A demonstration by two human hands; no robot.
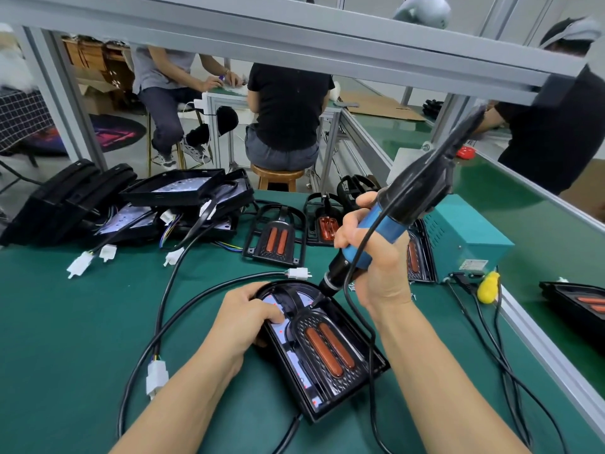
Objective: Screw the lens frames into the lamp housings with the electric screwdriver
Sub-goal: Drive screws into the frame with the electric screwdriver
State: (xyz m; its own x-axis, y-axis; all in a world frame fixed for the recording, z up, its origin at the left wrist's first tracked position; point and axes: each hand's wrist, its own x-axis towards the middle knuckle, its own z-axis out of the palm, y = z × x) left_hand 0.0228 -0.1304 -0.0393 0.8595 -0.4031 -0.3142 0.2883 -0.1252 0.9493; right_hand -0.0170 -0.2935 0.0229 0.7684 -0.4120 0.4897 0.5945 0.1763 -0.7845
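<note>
Two bare hands work on one lamp housing (330, 398) lying flat on the green bench mat (82, 322). Right hand (373, 257) is wrapped around the blue grip of the electric screwdriver (386, 224), fingers curled closed on it. The tool is tilted, upper end leaning up and away to the right. Its bit, just below that hand, meets the rounded far end of the lens frame (327, 342) seated in the housing. The exact screw cannot be made out.

Left hand (252, 319) presses down on the housing's far left edge, fingers fairly straight and laid over the rim and onto the white board inside; it steadies rather than clasps. The frame's two orange lens strips lie just right of this hand and below the right-hand grip.

The screwdriver's black cord (370, 339) drops from the tool, crossing the housing's right side beneath the right wrist. A black cable with a white connector (157, 378) loops on the mat left of the left forearm.

Beyond the right hand lie loose lens frames (275, 237). To its right stands a teal power supply box (465, 240), a yellow plug (487, 286) beside it. Far left of both hands sits a stack of unassembled housings (157, 204) with trailing wires. Other workers (288, 109) sit at benches behind.
</note>
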